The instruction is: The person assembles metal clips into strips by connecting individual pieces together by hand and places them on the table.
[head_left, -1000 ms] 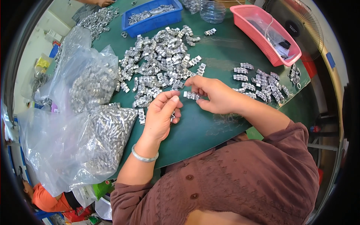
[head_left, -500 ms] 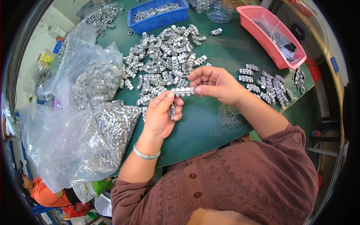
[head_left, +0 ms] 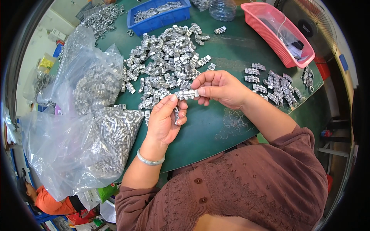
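"Currently, what is the state of the left hand (head_left: 163, 119)?"

"Its thumb and fingers grip the left end of a short metal strip (head_left: 186, 94). A second metal piece (head_left: 177, 115) shows at the curled lower fingers; how firmly it is held cannot be told."

"And the right hand (head_left: 220, 89)?"

"It pinches the right end of the same strip between thumb and fingers."

"State the strip's position."

"It spans the gap between both hands, over the green table (head_left: 200, 134), on the wearer's side of the large pile (head_left: 169, 57)."

"List adjacent items."

"Left: a clear bag (head_left: 115, 140) of metal parts, beside the left forearm. Right: a smaller group of pieces (head_left: 278, 87), apart from the right hand. Beyond the pile: a blue bin (head_left: 163, 22) holding metal parts."
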Motion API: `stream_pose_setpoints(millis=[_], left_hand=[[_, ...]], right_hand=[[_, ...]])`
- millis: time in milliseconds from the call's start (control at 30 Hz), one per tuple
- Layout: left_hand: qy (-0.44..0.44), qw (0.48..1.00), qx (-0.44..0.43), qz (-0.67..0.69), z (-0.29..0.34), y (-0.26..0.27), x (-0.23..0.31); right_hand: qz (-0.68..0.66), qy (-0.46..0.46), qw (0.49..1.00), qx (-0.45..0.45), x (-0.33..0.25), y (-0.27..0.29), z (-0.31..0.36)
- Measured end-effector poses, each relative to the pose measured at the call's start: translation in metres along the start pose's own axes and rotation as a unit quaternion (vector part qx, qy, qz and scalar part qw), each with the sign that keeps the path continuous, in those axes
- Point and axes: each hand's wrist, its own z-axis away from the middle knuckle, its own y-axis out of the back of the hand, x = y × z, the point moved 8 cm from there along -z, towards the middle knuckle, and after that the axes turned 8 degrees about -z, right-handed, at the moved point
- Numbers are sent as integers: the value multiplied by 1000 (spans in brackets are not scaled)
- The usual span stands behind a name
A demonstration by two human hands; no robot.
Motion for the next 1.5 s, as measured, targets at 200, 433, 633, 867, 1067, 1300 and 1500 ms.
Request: stream_pose_setpoints(millis=[200, 433, 633, 867, 1067, 1300, 1500], left_hand=[[-4, 1000, 1, 7, 1, 0, 1], [-2, 1000, 4, 0, 0, 1, 0], [-16, 1000, 0, -7, 0, 0, 1], [-37, 999, 10, -21, 2, -1, 3], [-48, 998, 16, -35, 2, 0, 4], [-62, 996, -17, -56, 1, -9, 5], [-103, 992, -42, -55, 2, -13, 9]], right_hand=[[-17, -14, 1000, 8, 3, 1, 1], [-17, -8, 1000, 15, 1, 0, 1], [-5, -7, 1000, 16, 2, 2, 0], [-1, -41, 999, 33, 4, 3, 3], [-18, -40, 998, 34, 5, 4, 3], [34, 39, 998, 29, -4, 1, 2], [119, 134, 984, -13, -13, -11, 6]])
